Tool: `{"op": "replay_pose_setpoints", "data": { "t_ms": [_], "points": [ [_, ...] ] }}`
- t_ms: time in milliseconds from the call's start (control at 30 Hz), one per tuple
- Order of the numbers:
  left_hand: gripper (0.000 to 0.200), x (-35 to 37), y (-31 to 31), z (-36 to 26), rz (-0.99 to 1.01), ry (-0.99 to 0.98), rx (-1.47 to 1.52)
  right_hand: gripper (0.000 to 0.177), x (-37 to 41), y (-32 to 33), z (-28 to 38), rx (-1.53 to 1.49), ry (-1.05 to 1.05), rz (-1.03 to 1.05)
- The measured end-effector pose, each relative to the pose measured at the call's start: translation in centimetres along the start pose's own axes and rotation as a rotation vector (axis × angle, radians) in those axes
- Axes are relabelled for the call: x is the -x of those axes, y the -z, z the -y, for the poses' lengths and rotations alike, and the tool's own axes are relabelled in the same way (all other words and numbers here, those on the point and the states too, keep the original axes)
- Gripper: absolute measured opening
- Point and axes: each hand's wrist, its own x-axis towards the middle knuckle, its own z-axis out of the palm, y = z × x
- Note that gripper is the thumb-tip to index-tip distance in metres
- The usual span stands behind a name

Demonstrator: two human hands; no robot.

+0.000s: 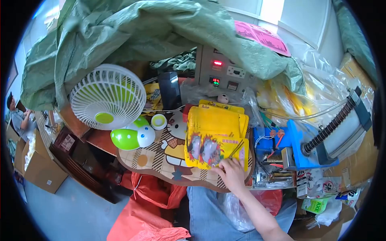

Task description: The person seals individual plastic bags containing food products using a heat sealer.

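On a patterned cartoon mat [132,158] in front of me lies a loose stack of yellow printed pouches [212,124]. My right hand [232,172] is at the lower right edge of the front pouch, its fingers bent over the printed face and the thumb by the bottom edge. Thin dark stick shapes show on the pouch just above the fingers; I cannot make out whether they are printed. My left hand is out of view.
Left of the pouches stands a white and green fan [107,97]. A control box [219,72] with lit displays is behind. To the right is a blue machine [295,142] with a spring-wrapped lever, near a tool tray [277,176]. A person [22,116] is far left.
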Motion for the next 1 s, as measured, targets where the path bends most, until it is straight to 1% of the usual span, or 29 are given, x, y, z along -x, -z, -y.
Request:
{"op": "replay_pose_setpoints", "data": {
  "t_ms": [67,133,167,233,267,300,367,400,467,500,567,600,633,667,700,733,767,800,833,867,900,933,967,1000],
  "points": [
    [0.038,1.5,1.5,0.3,0.008,0.001,0.120,0.034,-2.4,-0.7,-0.5,0.051,0.059,-0.025],
    [0.039,4.1,3.4,0.8,0.033,0.011,0.276,0.033,-4.5,-2.3,-1.1,0.055,0.079,-0.113],
    [0.040,5.7,4.3,0.7,0.054,0.016,0.370,0.033,-5.3,-3.5,-1.6,0.105,0.111,-0.178],
    [0.041,9.7,6.5,0.8,0.100,0.031,0.550,0.033,-7.2,-4.2,-2.0,0.150,0.148,-0.227],
    [0.042,11.9,7.6,0.7,0.127,0.039,0.637,0.032,-7.7,-4.4,-2.1,0.185,0.141,-0.184],
    [0.043,14.6,8.3,0.9,0.159,0.032,0.717,0.032,-7.8,-4.5,-2.1,0.167,0.144,-0.206],
    [0.044,19.2,10.9,0.9,0.199,0.053,0.854,0.030,-7.1,-4.4,-2.2,0.166,0.223,-0.241],
    [0.044,21.7,11.6,0.8,0.231,0.058,0.921,0.025,-6.6,-4.4,-2.0,0.103,0.268,-0.263],
    [0.046,26.5,12.9,0.6,0.291,0.047,1.026,0.020,-5.4,-3.4,-1.8,0.085,0.413,-0.291],
    [0.046,28.8,13.5,0.4,0.325,0.040,1.078,0.016,-4.4,-3.0,-1.4,-0.014,0.388,-0.351],
    [0.047,33.0,14.2,0.1,0.401,0.017,1.182,0.013,-0.8,0.5,0.3,-0.326,0.312,-0.316],
    [0.048,34.3,14.2,0.2,0.461,-0.014,1.245,0.013,2.1,1.7,1.1,-0.565,0.162,-0.157],
    [0.049,33.4,12.9,2.7,0.581,-0.039,1.330,0.013,5.4,2.7,1.7,-0.793,0.012,0.013],
    [0.052,42.6,17.1,-5.8,0.413,-0.099,1.273,0.015,8.3,3.7,1.9,-0.895,0.080,-0.042],
    [0.049,43.5,18.0,-5.2,0.446,-0.214,1.225,0.016,11.0,5.0,1.9,-0.994,0.146,-0.094],
    [0.047,46.0,19.8,-7.0,0.473,-0.330,1.181,0.021,13.9,7.3,1.8,-1.121,0.108,0.069],
    [0.042,49.2,19.7,-9.2,0.444,-0.070,1.539,0.026,16.5,9.6,1.5,-1.244,0.059,0.241],
    [0.042,50.4,18.4,-10.1,0.426,-0.047,1.543,0.026,18.2,11.5,1.1,-1.254,0.052,0.267],
    [0.035,50.4,16.5,-10.4,-0.139,-0.603,1.140,0.035,19.8,13.2,0.9,-1.471,0.088,0.416],
    [0.035,50.3,14.6,-11.1,-0.250,-0.681,1.156,0.048,21.0,14.1,0.8,-1.692,0.122,0.569],
    [0.035,50.9,12.7,-13.1,-0.245,-0.726,1.245,0.078,22.1,14.6,1.0,-1.731,0.179,0.583],
    [0.037,51.7,11.1,-15.0,-0.204,-0.793,1.286,0.078,23.0,14.8,1.7,-1.745,0.164,0.601],
    [0.038,52.4,9.5,-16.8,-0.150,-0.862,1.295,0.083,23.5,14.9,2.7,-1.900,0.098,0.428],
    [0.041,53.4,8.2,-18.4,-0.044,-0.947,1.320,0.079,23.7,15.5,2.5,-2.015,-0.125,0.389]
  ]
}}
